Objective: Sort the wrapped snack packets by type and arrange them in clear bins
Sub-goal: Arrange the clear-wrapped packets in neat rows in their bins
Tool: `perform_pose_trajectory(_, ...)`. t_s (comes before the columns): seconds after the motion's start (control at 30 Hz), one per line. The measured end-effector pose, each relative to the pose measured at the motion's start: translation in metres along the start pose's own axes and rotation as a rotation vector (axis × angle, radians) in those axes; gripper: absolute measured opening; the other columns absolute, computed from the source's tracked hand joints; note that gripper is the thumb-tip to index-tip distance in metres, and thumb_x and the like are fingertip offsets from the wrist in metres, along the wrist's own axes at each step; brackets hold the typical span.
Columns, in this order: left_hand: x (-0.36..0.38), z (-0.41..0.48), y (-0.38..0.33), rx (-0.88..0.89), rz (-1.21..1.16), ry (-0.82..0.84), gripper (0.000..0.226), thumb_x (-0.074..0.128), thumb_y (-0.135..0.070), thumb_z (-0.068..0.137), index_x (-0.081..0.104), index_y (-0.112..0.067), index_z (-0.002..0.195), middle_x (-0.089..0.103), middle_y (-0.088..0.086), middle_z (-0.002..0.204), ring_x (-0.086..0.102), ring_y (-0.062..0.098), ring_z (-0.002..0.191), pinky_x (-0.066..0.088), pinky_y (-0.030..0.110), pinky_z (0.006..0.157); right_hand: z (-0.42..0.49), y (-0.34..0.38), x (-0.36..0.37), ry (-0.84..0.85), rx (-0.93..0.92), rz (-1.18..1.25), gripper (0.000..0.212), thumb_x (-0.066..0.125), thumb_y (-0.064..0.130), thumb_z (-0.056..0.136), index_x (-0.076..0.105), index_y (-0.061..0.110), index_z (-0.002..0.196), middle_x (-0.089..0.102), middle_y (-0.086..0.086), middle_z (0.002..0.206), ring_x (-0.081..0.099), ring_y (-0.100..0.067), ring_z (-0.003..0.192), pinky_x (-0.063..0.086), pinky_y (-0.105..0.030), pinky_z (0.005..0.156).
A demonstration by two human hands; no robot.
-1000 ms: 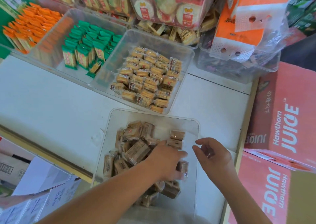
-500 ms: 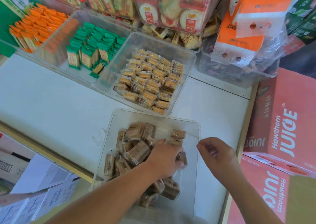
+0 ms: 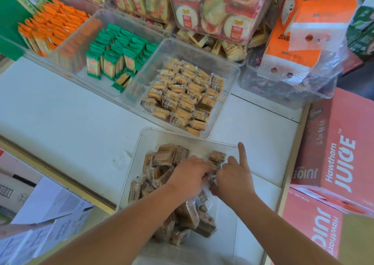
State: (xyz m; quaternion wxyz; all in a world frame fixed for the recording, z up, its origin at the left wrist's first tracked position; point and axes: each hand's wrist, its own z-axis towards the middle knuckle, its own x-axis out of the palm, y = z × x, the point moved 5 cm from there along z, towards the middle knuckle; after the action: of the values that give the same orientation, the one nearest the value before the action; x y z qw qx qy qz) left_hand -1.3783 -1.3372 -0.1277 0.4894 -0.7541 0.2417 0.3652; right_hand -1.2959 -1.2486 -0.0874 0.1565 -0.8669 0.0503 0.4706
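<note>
White tabletop (image 3: 70,123), near clear bin (image 3: 138,153): left hand (image 3: 188,176), right hand (image 3: 234,178) on brown packets (image 3: 165,154); motion blur, grips unreadable, right index straight.

free: bare tabletop (image 3: 66,119) at 9–10 o'clock of near bin (image 3: 147,141) (widest lane) | blocked: biscuit bin (image 3: 228,76) 12 o'clock, juice cartons (image 3: 334,153) 3 o'clock

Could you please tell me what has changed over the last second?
The right hand moved left from beside the near bin into it, meeting the left hand over the brown packets, forefinger stretched out. Whether either hand grips a packet is blurred. The left hand stayed on the pile; the bin of yellow packets is unchanged.
</note>
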Motion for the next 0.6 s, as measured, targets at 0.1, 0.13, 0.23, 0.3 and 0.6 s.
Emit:
perform_pose_trajectory(0.1, -0.018, -0.006, 0.02, 0.005, 0.242, 0.028, 0.031, 0.066, -0.044, 0.089, 0.072, -0.026, 0.114, 0.067, -0.007, 0.112, 0.053, 0.018, 0.116, 0.035, 0.041, 0.113, -0.001, 0.001, 0.004, 0.0, 0.002, 0.012, 0.035, 0.048, 0.05, 0.095, 0.06, 0.026, 0.074, 0.057, 0.006, 0.068, 0.058, -0.022, 0.104, -0.022, -0.065, 0.115)
perform_pose_trajectory(0.13, -0.022, -0.007, 0.026, -0.027, 0.28, 0.061, 0.037, 0.065, -0.051, 0.09, 0.071, -0.028, 0.117, 0.068, -0.007, 0.116, 0.052, 0.018, 0.12, 0.031, 0.04, 0.116, -0.001, 0.001, 0.005, -0.008, -0.005, 0.027, 0.03, 0.05, 0.048, 0.094, 0.063, 0.026, 0.078, 0.058, 0.007, 0.069, 0.059, -0.021, 0.103, -0.022, -0.065, 0.115)
perform_pose_trajectory(0.23, -0.022, -0.004, 0.034, -0.11, 0.292, 0.198, 0.041, 0.057, -0.059, 0.093, 0.07, -0.028, 0.116, 0.07, -0.002, 0.112, 0.057, 0.022, 0.115, 0.032, 0.04, 0.116, -0.004, 0.001, 0.006, -0.082, -0.036, 0.091, 0.016, 0.06, 0.041, 0.085, 0.068, 0.027, 0.086, 0.064, 0.008, 0.076, 0.062, -0.02, 0.098, -0.014, -0.065, 0.119)
perform_pose_trajectory(0.3, -0.02, -0.002, 0.032, -0.12, 0.316, 0.262, 0.041, 0.053, -0.057, 0.095, 0.068, -0.028, 0.119, 0.068, 0.001, 0.115, 0.056, 0.025, 0.118, 0.034, 0.045, 0.116, -0.006, 0.001, 0.007, -0.178, -0.057, 0.116, 0.01, 0.073, 0.035, 0.075, 0.071, 0.027, 0.08, 0.066, 0.006, 0.075, 0.065, -0.023, 0.09, 0.001, -0.068, 0.121)
perform_pose_trajectory(0.6, -0.031, -0.008, 0.027, -0.168, 0.09, 0.459, 0.048, 0.063, -0.025, 0.093, 0.056, -0.037, 0.139, 0.056, 0.003, 0.132, 0.056, 0.027, 0.117, 0.05, 0.04, 0.1, 0.012, 0.006, 0.013, -0.233, 0.016, 0.175, 0.026, 0.086, 0.041, 0.066, 0.066, 0.024, 0.072, 0.06, 0.003, 0.074, 0.06, -0.027, 0.085, 0.018, -0.067, 0.117)
